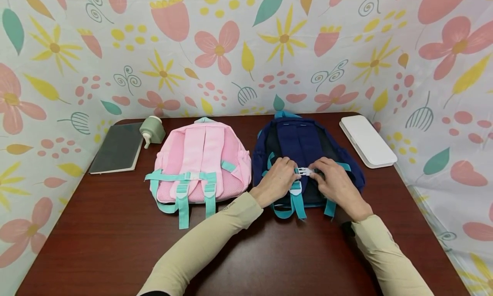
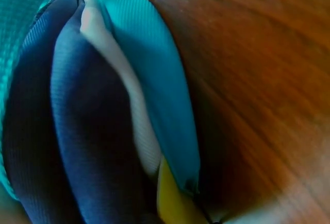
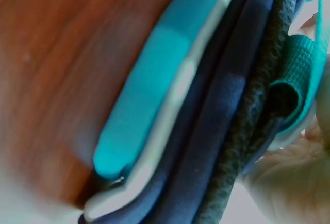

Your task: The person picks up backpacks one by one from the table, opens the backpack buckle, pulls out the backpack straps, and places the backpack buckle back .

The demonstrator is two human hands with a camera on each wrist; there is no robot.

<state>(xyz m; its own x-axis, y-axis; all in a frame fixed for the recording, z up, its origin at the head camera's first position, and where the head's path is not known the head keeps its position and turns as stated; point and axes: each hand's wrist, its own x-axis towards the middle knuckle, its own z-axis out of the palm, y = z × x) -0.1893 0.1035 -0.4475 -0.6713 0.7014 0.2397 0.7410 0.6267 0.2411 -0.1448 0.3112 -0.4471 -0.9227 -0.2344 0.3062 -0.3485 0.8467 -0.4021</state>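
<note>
A navy backpack (image 1: 296, 133) with teal straps lies straps-up at the right of the table. Across its middle is a white side-release buckle (image 1: 304, 171), its prongs visible between the two hands. The left hand (image 1: 280, 176) pinches the buckle's left end, and the right hand (image 1: 334, 182) pinches its right end. Close up in the left wrist view are the backpack's navy side (image 2: 98, 110) and teal trim (image 2: 154, 80); that hand is mostly out of frame. The right wrist view holds the layered edge (image 3: 216, 105), a teal webbing loop (image 3: 296, 64) and part of the right hand (image 3: 289, 183).
Left of the navy backpack lies a pink backpack (image 1: 204, 137) with mint straps. Farther left are a sage-green pump bottle (image 1: 153, 129) on its side and a dark notebook (image 1: 117, 148). A white case (image 1: 367, 141) lies at the right. Floral cloth (image 1: 246, 52) surrounds the brown table (image 1: 115, 244).
</note>
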